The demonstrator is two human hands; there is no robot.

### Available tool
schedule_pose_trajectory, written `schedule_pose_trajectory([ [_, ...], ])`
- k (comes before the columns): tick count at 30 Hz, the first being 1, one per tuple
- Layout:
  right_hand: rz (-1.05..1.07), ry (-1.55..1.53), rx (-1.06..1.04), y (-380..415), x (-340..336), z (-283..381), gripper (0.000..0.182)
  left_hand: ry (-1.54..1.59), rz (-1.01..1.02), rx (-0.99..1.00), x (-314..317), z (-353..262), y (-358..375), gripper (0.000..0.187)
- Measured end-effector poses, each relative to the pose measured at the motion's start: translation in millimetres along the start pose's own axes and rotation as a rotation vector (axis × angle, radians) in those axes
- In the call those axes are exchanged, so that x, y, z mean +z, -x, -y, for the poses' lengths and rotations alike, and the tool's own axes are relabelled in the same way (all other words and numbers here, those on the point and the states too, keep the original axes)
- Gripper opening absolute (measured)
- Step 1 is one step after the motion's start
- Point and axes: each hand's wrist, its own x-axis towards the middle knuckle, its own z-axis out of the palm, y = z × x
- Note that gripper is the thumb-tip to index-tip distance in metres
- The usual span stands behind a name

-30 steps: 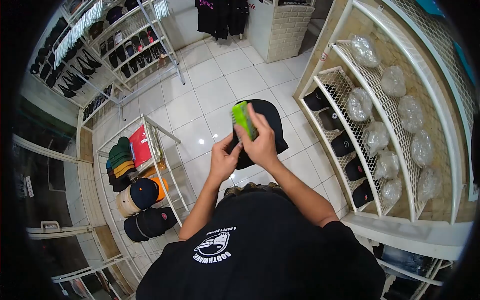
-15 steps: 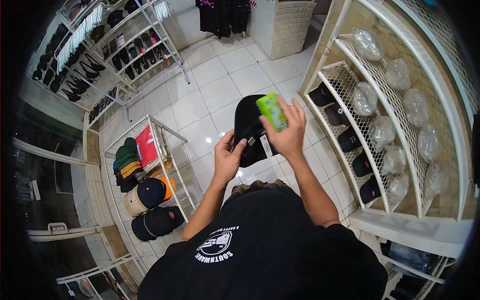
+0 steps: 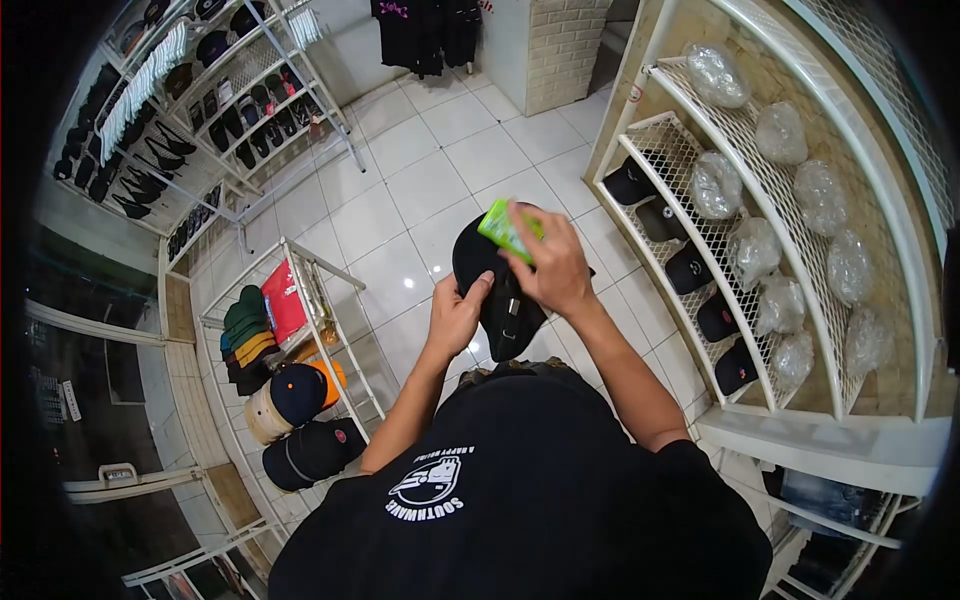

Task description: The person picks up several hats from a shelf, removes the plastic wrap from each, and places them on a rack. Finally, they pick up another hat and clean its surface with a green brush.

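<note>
A black cap [image 3: 496, 325] is held in front of my body, with a small metal buckle showing on its strap. My left hand [image 3: 456, 316] pinches the cap's left edge, thumb on top and the other fingers beneath. In my right hand [image 3: 556, 268] is a small bright green printed packet [image 3: 507, 232], gripped between thumb and fingers. The packet overlaps the upper right part of the cap in this view.
On my left stands a white rack [image 3: 345, 275] with stacked caps [image 3: 298, 394] and a red packet [image 3: 284, 302]. A white mesh shelf [image 3: 740, 235] on my right carries black caps [image 3: 688, 270] and plastic-wrapped bundles [image 3: 717, 185]. Sandals [image 3: 245, 115] fill shelves at the far left.
The cap has turned in my left hand, and its white tag no longer shows. My right hand has brought the green packet left and slightly down over the cap.
</note>
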Motion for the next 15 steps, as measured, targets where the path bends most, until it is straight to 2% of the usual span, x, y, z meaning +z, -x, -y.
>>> schedule_pose_trajectory([
  [1, -0.081, 0.024, 0.085, -4, 1, -4, 0.070, -0.052, -0.018, 0.017, 2, -2, 1, 0.019],
  [3, -0.089, 0.031, 0.076, -3, 7, 3, 0.069, -0.073, -0.032, 0.022, 10, -17, 5, 0.025],
  [6, -0.014, -0.078, -0.048, 1, 17, 15, 0.067, -0.079, -0.103, 0.038, 5, -13, 2, 0.031],
  [8, -0.077, 0.078, 0.089, -5, 19, -1, 0.066, -0.090, -0.125, 0.027, 4, -12, 2, 0.036],
  [10, -0.163, 0.069, 0.221, -13, 24, -5, 0.062, -0.247, -0.126, 0.060, 5, -16, 7, 0.036],
  [13, -0.026, -0.089, 0.027, -2, 27, 23, 0.060, -0.153, -0.178, 0.112, 3, -2, 1, 0.035],
  [14, -0.048, -0.127, -0.008, 1, 29, 22, 0.061, -0.075, -0.200, 0.158, 3, -1, 2, 0.034],
  [15, -0.063, -0.054, 0.053, 1, 26, 16, 0.061, -0.113, -0.188, 0.081, -1, -8, 6, 0.033],
])
